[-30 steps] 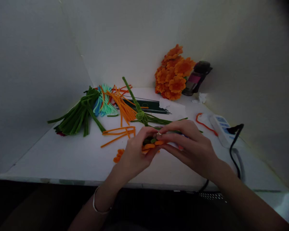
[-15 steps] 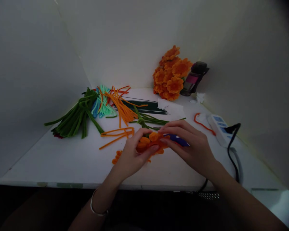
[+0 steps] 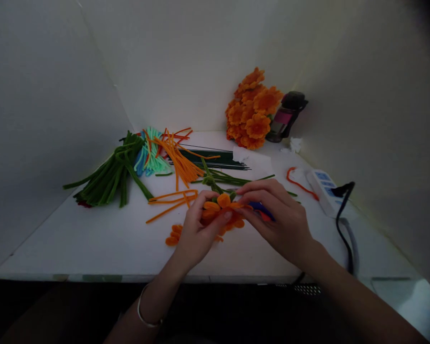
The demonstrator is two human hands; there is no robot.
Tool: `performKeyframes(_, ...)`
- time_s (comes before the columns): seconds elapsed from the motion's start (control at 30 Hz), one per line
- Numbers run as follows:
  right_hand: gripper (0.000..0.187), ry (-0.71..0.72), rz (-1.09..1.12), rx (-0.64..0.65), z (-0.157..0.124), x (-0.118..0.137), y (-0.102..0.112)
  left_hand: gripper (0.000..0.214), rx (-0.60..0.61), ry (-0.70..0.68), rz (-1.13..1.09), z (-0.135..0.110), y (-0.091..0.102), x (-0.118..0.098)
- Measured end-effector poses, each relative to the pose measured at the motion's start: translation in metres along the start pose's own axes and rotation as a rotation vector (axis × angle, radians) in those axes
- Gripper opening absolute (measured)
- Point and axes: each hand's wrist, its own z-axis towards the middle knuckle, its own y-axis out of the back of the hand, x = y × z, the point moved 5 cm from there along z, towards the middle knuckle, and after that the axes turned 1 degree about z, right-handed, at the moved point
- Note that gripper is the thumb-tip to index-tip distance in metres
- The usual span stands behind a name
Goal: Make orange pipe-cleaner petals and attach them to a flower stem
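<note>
Between my two hands is an orange pipe-cleaner flower (image 3: 215, 213) with rounded petals and a bit of green behind it. My left hand (image 3: 198, 234) grips it from the left, thumb across its face. From the right, the thumb and fingertips of my right hand (image 3: 281, 217) pinch a petal at its edge. A tool with blue and red handles (image 3: 261, 209) shows partly behind my right fingers; its rest is hidden. Loose orange petal loops (image 3: 174, 235) lie on the table beside my left hand. Just behind the flower is a knotted green pipe-cleaner bundle (image 3: 232, 178).
Green pipe cleaners (image 3: 109, 179) lie at left, with mint (image 3: 154, 153) and orange ones (image 3: 181, 162) alongside. Dark stem wires (image 3: 215, 160) are behind. Finished orange flowers (image 3: 252, 112) and a bottle (image 3: 285, 117) stand at the back. A power strip (image 3: 324, 191) with a black cable is at right.
The flower has tilted slightly in my hands, so more of its petals and green part show. My right fingers have shifted a little along the petal edge.
</note>
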Motion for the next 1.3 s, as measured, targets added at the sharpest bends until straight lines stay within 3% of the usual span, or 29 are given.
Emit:
performKeyframes(0.17, 0.015, 0.098, -0.086, -0.067, -0.003, 0.005, 0.002, 0.02, -0.017, -0.007, -0.005, 0.001, -0.003, -0.005)
performKeyframes(0.57, 0.017, 0.02, -0.135, -0.24, -0.003, 0.003, -0.003, 0.015, -0.057, 0.054, -0.157, 0.001, -0.009, 0.007)
performKeyframes(0.83, 0.018, 0.255, -0.326, -0.308, -0.015, 0.008, -0.014, 0.014, -0.133, 0.071, -0.269, -0.001, -0.013, 0.006)
performKeyframes(0.93, 0.02, 0.177, -0.232, -0.285, -0.011, 0.007, -0.009, 0.017, -0.141, 0.095, -0.381, -0.002, -0.012, 0.008)
performKeyframes(1.07, 0.033, -0.074, -0.075, -0.211, -0.005, -0.002, 0.0, 0.023, -0.179, 0.115, -0.562, -0.004, -0.01, 0.007)
performKeyframes(1.13, 0.03, -0.176, 0.01, -0.138, -0.004, -0.007, 0.0, 0.024, -0.198, 0.116, -0.613, -0.005, -0.01, 0.007)
performKeyframes(1.3, 0.01, -0.182, 0.116, -0.064, -0.001, -0.009, -0.005, 0.033, -0.167, 0.047, -0.567, -0.006, -0.009, 0.007)
